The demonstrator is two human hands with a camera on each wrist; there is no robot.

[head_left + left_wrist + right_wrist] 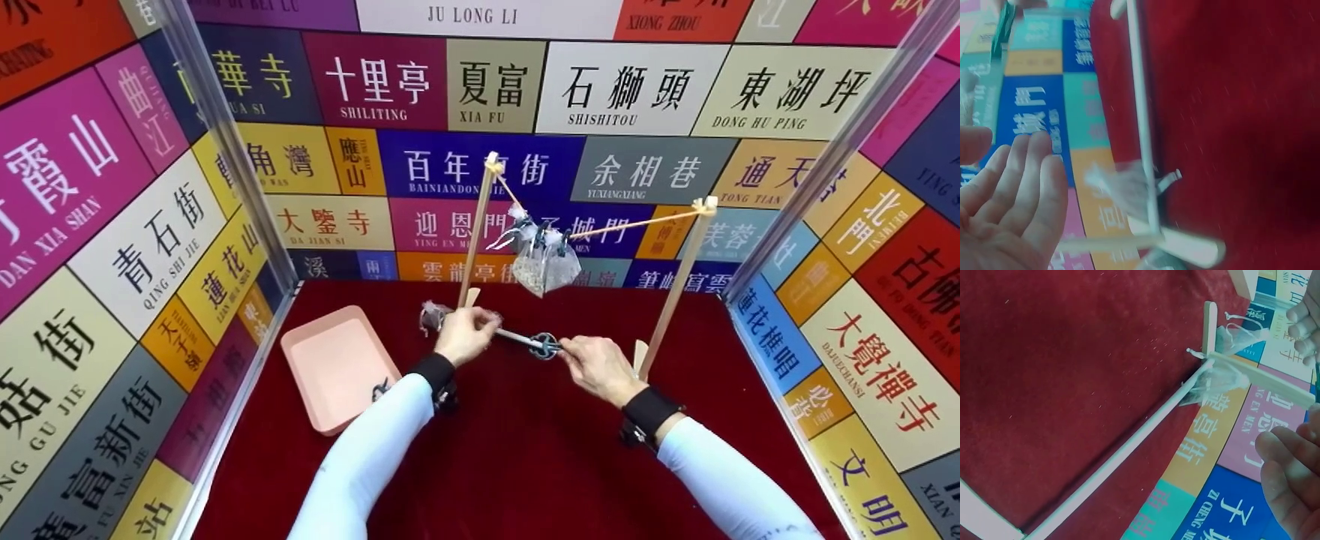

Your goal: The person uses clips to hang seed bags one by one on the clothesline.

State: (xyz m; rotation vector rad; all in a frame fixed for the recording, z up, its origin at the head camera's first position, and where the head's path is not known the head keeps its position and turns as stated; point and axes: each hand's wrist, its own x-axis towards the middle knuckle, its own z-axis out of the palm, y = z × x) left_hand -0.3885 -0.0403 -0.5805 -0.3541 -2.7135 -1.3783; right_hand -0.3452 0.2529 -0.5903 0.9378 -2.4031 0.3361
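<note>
Both hands share one grip: the left hand [466,335] is curled round one end of a slim grey metal piece with a bluish ring [517,339], and the right hand [600,367] pinches the ring end between thumb and fingertips. The left wrist view shows that hand's fingers fairly straight and not the contact itself, so its hold is read from the head view alone. The piece runs almost level between the two hands, lifted off the red felt-like floor cloth [525,450].

Just beyond the left hand, a crumpled wad of greyish clear plastic [431,315] sticks out, seemingly attached to the metal piece; the join is too small to make out. The piece looks thin, rigid and shiny, the plastic limp and light.

Above and behind the grip, a clear plastic bag [546,266] hangs from a thin yellow string [637,223] strung between two pale wooden posts [474,240]. Left of the grip and nearer the person lies a shallow pink rectangular tray [330,352] with a small dark clip [380,390] near its edge.

By my judgement, the step in hand is handling a clipped bag down off the line. A next move would call for steady fingers at the ring end, with the limp plastic kept from slipping.
</note>
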